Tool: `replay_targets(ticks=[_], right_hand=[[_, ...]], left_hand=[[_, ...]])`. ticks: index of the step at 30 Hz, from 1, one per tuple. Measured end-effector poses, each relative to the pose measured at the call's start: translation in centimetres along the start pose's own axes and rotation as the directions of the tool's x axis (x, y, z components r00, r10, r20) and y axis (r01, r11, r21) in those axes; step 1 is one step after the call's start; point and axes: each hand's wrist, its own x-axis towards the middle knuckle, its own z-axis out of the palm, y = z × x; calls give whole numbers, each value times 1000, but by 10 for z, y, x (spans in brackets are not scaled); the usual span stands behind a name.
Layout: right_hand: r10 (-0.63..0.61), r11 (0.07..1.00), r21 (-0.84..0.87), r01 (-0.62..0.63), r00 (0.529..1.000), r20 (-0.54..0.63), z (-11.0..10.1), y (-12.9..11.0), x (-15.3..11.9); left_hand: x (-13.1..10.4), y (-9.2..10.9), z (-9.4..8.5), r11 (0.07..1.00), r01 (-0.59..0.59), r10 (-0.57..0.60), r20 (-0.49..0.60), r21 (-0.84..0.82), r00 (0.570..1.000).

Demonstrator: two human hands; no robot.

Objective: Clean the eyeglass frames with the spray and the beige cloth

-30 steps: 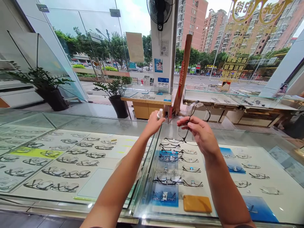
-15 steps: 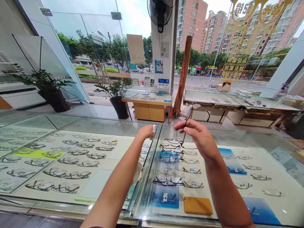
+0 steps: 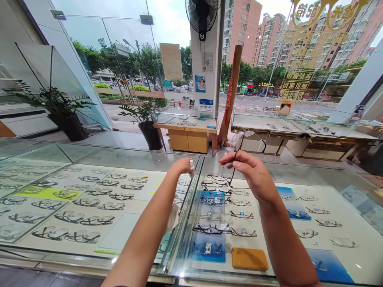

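In the head view my right hand pinches a pair of dark-framed glasses above the glass counter, with a small white tag near one end. My left hand is closed round a small white bottle, whose nozzle end shows at the fingers. Some whitish cloth or paper shows beside my left forearm; what holds it is hidden. Beneath the glass lie several rows of glasses, some on blue cards.
An orange-brown case lies at the front of the right display. More glasses fill the left display. Beyond stand a potted plant, a wooden side table, a slanted wooden post and another glass counter.
My left hand has turned slightly and lowered the bottle a little, so more of it shows. My right hand and the glasses have barely moved.
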Motion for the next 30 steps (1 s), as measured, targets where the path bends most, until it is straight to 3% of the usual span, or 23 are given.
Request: replay_targets(ticks=[5, 8, 13, 16, 19, 23, 26, 30], right_hand=[[-2, 1000, -15, 2, 1000, 5, -1, -2, -1], [-14, 1000, -14, 14, 1000, 12, -2, -3, -2], [-27, 1000, -16, 27, 1000, 13, -4, -7, -6], [-40, 999, -7, 40, 999, 14, -4, -10, -8], [-58, 998, 4, 58, 998, 6, -3, -14, -10], [-50, 999, 2, 50, 999, 10, -2, -17, -10], [-63, 998, -2, 64, 998, 24, -1, -19, -11], [-58, 998, -11, 59, 998, 39, 1, -21, -13]], left_hand=[[-9, 2, -11, 996, 92, -92, -21, 1, 996], [-23, 3, -28, 985, 173, -172, -75, 11, 982], [-75, 6, -68, 987, 160, -160, -230, -19, 960], [-105, 3, -74, 988, 157, -149, -265, 11, 953], [-123, -8, -51, 965, 229, -208, -161, 126, 965], [-141, -29, 6, 937, 308, -311, -7, 166, 950], [-153, -42, 42, 936, 335, -334, -31, 111, 942], [-164, -58, 61, 945, 325, -326, -122, -30, 938]])
